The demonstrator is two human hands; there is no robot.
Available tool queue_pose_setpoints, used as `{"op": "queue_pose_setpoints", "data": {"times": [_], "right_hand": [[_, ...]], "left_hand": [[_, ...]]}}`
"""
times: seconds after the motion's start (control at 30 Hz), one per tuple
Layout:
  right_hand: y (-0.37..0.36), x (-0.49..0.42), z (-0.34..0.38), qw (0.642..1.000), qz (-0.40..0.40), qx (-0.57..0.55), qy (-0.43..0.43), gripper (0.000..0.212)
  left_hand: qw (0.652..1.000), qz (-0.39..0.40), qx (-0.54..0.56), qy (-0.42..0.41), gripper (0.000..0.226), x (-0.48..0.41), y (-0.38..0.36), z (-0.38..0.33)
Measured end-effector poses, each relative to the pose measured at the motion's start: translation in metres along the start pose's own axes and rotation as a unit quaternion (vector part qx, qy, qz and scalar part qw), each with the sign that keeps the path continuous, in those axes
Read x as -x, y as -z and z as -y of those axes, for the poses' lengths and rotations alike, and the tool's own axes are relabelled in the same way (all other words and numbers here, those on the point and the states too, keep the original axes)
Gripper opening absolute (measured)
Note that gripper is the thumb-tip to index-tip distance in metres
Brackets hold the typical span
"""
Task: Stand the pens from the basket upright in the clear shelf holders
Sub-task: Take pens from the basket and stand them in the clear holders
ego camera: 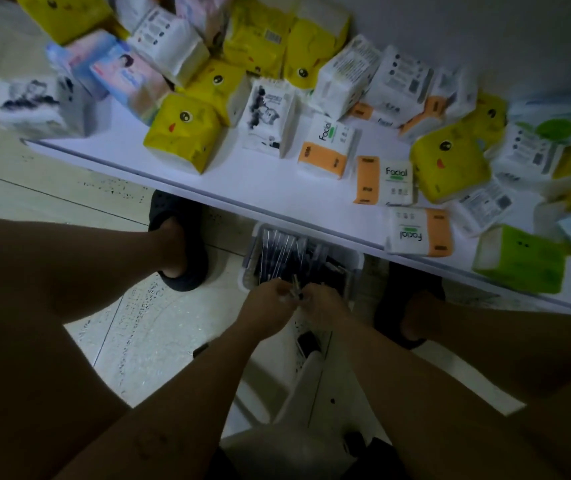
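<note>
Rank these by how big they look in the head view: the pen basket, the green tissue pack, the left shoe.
1. Pen basket
2. Green tissue pack
3. Left shoe, though roughly tied with the pack

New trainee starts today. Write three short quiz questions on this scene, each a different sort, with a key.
1. True or false: the basket sits on the floor, partly under the shelf.
2. Which packs on the shelf are printed "Facial"? A) yellow B) orange-and-white C) green
3. Fill in: the left hand and right hand meet over the near edge of the ____, gripping pens.

Key: 1 true; 2 B; 3 basket.
</note>
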State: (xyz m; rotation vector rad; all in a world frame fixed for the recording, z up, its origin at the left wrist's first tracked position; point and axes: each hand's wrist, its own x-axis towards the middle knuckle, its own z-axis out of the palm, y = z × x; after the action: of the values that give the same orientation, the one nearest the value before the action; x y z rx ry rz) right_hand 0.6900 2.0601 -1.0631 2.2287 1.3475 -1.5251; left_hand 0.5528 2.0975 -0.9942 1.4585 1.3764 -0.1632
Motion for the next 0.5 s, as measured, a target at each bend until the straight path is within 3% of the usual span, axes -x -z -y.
{"op": "queue_pose_setpoints", "data": {"times": [0.2,0.5], "right_hand": [[-0.012,-0.014,0.006,0.996,0.060,0.060,-0.014,0.053],[-0.019,-0.028,0.023,0.982,0.127,0.142,-0.021,0.059]], "left_hand": [[0.999,-0.009,-0.021,0.030,0.039,-0.003,0.002,0.014],[0.998,-0.068,0.011,0.017,0.030,-0.008,-0.001,0.025]]}}
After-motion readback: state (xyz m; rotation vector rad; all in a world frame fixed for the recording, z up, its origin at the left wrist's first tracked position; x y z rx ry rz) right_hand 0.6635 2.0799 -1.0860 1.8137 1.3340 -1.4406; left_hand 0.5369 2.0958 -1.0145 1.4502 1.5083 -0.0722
